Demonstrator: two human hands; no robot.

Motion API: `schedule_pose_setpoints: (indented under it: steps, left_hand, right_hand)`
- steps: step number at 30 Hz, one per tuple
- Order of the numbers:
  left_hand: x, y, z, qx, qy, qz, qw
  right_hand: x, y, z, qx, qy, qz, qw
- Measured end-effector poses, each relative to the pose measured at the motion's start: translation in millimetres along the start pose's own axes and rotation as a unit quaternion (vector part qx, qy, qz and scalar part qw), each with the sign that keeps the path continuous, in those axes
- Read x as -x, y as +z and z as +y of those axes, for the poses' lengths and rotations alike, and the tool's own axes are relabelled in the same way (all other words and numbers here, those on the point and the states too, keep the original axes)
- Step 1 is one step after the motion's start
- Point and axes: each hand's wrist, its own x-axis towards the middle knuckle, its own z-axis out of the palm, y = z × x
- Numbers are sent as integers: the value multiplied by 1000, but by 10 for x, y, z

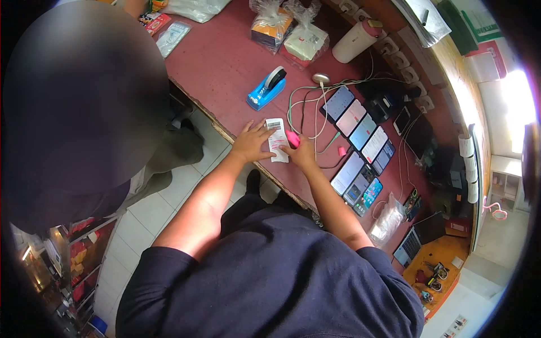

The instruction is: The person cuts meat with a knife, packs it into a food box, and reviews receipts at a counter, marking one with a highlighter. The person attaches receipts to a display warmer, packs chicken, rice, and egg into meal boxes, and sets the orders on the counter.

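Note:
A narrow printed receipt (277,141) with pink marks lies flat on the red table near its front edge. My left hand (252,142) rests at its left side, fingers spread, fingertips on the paper. In my right hand (302,152) is a pink highlighter (292,138), held at the receipt's right side, with the thumb touching the paper. What looks like its pink cap (342,151) sits to the right. Beyond the receipt stands a blue tape dispenser (266,93).
Several lit phones (362,132) lie in rows at right, among loose cables (307,104). A white tumbler (356,42) and bagged boxes (305,43) stand at the back. A bubble-wrapped packet (386,218) and laptop (408,248) are farther right. Another person (84,112) is at left.

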Motion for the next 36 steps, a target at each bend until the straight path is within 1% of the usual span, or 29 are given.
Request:
schedule_pose_setpoints:
  steps: [1,2,4,5,7,8,10,11,13,14,16,17,19,20,22,23,25,26,28,29,31,32,34,35,36]
  left_hand:
    - [-3,-10,8,5,-5,-3,1000]
    - [-9,-17,15,4,-3,-3,1000]
    - [-4,-22,19,3,-9,-8,1000]
    - [-1,-24,16,1,-8,-8,1000]
    - [-5,-29,20,-7,-19,-33,999]
    - [0,-36,22,-7,-19,-35,999]
    - [-2,-46,32,9,7,11,1000]
    - [-9,-51,38,11,7,11,1000]
    - [-9,-67,36,-4,-14,-38,999]
    - [-8,-75,37,-4,-15,-39,999]
    - [-12,-65,35,3,-26,-54,998]
    - [-2,-49,25,4,-25,-55,998]
    - [7,-15,19,-9,-32,-19,999]
    - [10,2,20,-8,-33,-20,999]
    - [15,14,16,6,-27,2,1000]
    - [16,15,16,7,-28,2,1000]
    - [20,17,16,10,-24,4,1000]
    - [23,19,12,11,-25,3,1000]
    - [19,17,10,-22,-21,-7,1000]
    - [17,11,11,-21,-21,-8,1000]
    - [13,-7,13,-30,0,-8,1000]
    - [10,-1,21,-30,1,-8,1000]
    - [23,9,18,-15,-6,6,1000]
    - [28,12,10,-15,-7,5,1000]
    - [25,18,2,-18,-3,9,1000]
  right_hand:
    - [-18,76,44,28,-22,18,999]
    - [-50,137,84,28,-22,21,999]
    - [-107,236,146,-24,17,-29,999]
    - [-126,257,174,-25,16,-29,999]
    - [-157,235,194,-86,38,-38,995]
    - [-158,205,181,-87,40,-38,995]
    - [-179,104,161,-83,69,-70,992]
    - [-198,50,166,-82,70,-70,992]
    - [-244,-37,201,-6,23,-15,1000]
    - [-272,-65,250,-6,23,-17,1000]
    - [-308,-116,301,49,8,37,998]
    - [-289,-106,298,50,9,37,998]
    - [-225,-86,292,52,-45,69,995]
    - [-175,-39,311,53,-45,68,995]
    - [-44,74,325,26,-101,85,991]
    - [31,106,322,26,-101,84,991]
    - [160,131,285,-22,-49,30,998]
    - [188,103,259,-21,-49,28,998]
    - [235,27,230,-21,-22,-70,997]
    - [227,24,265,-20,-20,-70,997]
    - [153,19,326,-45,-5,-103,994]
    - [113,-63,223,-44,-5,-102,994]
    - [44,-238,-9,6,3,-48,999]
    - [37,-278,-94,5,3,-48,999]
    - [33,-310,-166,23,30,-56,998]
